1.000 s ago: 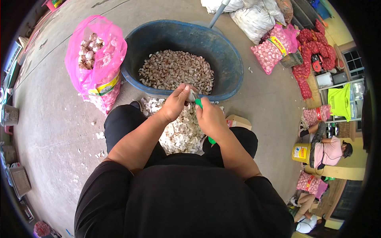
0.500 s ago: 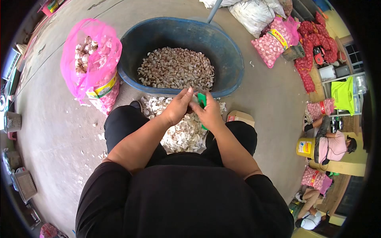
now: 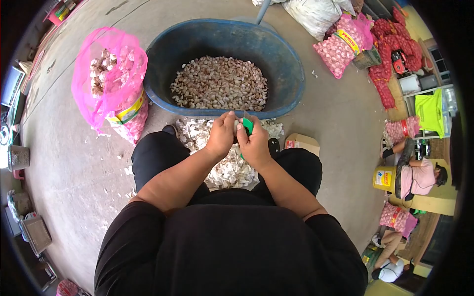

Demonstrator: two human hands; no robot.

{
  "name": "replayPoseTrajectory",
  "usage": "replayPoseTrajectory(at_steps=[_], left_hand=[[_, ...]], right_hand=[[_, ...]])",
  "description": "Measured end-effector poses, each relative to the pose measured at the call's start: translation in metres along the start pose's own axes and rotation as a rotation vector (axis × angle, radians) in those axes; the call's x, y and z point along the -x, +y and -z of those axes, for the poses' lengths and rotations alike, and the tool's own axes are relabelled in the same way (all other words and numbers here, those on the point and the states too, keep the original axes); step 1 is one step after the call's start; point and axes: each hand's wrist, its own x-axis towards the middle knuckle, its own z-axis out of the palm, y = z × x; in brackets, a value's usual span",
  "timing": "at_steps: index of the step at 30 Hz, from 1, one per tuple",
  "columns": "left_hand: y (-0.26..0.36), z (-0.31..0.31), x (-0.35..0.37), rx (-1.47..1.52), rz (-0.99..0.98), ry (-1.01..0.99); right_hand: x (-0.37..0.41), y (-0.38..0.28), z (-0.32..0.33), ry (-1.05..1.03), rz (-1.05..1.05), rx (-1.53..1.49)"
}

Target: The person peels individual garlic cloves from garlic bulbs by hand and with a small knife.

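Note:
My right hand [image 3: 255, 146] grips a small knife with a green handle [image 3: 248, 125]; a thin blade seems to stick up past the thumb. Against it, my left hand [image 3: 220, 136] is closed with its fingers pinched round garlic, mostly hidden by the fingers. Both hands meet just in front of the near rim of a large blue tub [image 3: 163, 101]. Many separated garlic cloves [image 3: 219, 83] cover the tub's bottom. Below my hands, between my legs, lies a heap of pale garlic skins [image 3: 232, 172].
A pink mesh bag of garlic bulbs [image 3: 111, 84] stands open left of the tub. By my right knee is a cardboard box [image 3: 302, 143]. Filled mesh bags [image 3: 340, 45] and white sacks [image 3: 313, 17] lie at the upper right. Two people sit along the right side, one near a yellow bucket [image 3: 383, 178].
My hands have shifted slightly, with the right hand turning and the knife handle now lower and more covered. The whole view has moved a little.

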Motion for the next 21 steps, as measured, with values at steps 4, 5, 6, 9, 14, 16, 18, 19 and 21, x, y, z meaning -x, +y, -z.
replayPoseTrajectory(at_steps=[4,5,6,9,14,16,18,19,21], left_hand=[[0.007,0.0,0.001,0.024,0.067,-0.033],[0.008,0.001,0.0,-0.014,0.059,-0.047],[0.008,0.001,0.0,-0.001,0.075,-0.049],[0.014,0.0,0.001,0.075,0.12,-0.057],[0.016,0.005,0.001,-0.024,0.133,-0.214],[0.023,0.009,0.005,-0.133,0.14,-0.237],[0.025,0.01,0.008,-0.202,0.102,-0.252],[0.023,0.012,0.007,-0.215,0.061,-0.257],[0.023,0.014,0.01,-0.237,0.061,-0.251]], right_hand=[[-0.001,0.009,0.005,-0.076,-0.187,-0.218],[-0.002,0.01,0.006,-0.084,-0.215,-0.262],[-0.002,0.01,0.009,-0.111,-0.226,-0.297],[-0.004,0.003,0.014,-0.151,-0.167,-0.32],[-0.007,-0.004,0.021,-0.229,-0.208,-0.216],[-0.008,-0.002,0.029,-0.287,-0.198,-0.237],[-0.008,0.001,0.029,-0.3,-0.168,-0.26],[-0.006,0.006,0.028,-0.283,-0.143,-0.273],[-0.005,0.004,0.028,-0.299,-0.126,-0.226]])
